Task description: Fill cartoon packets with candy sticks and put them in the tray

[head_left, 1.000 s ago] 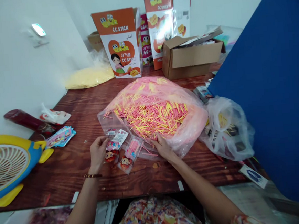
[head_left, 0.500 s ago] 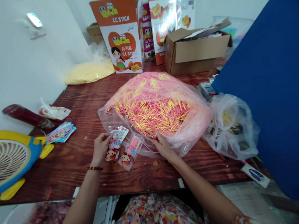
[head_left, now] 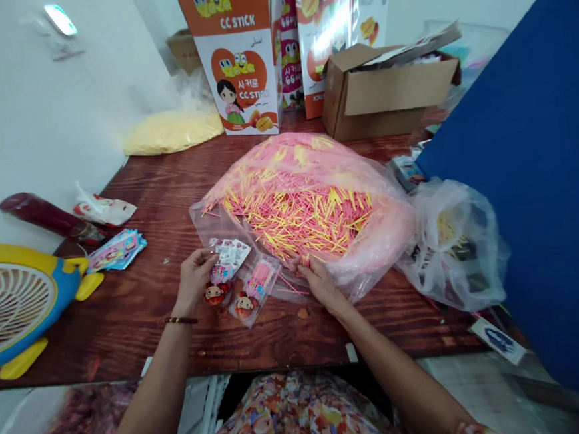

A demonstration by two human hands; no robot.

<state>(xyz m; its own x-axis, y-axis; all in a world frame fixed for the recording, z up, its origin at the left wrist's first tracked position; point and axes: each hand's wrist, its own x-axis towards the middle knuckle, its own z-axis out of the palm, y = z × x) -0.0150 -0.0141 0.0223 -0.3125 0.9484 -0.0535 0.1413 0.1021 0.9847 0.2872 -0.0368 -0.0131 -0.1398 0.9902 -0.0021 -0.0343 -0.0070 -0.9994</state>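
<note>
My left hand [head_left: 195,278] pinches the upper edge of a small clear packet [head_left: 226,259] with a printed cartoon face at its lower end. Beside it on the table lies a second such packet [head_left: 256,288], with pink sticks showing inside. In front of me a large clear plastic bag [head_left: 394,235] lies open, heaped with thin pink and yellow sticks [head_left: 295,223]. At the bag's near edge my right hand [head_left: 322,284] has its thumb and fingers closed on a few pink sticks [head_left: 303,260]; the fingers partly hide them.
To the right stands a knotted plastic bag [head_left: 453,257], near a blue panel [head_left: 520,159]. Cartons [head_left: 237,67] and an open brown box [head_left: 384,92] line the back. On the left are a yellow-blue fan [head_left: 20,305], a dark red bottle [head_left: 43,213] and flat printed packets [head_left: 116,249].
The view has shifted slightly. My right hand stays at the bag's near edge, its fingers gathered on pink sticks; my left hand keeps its hold on the packet.
</note>
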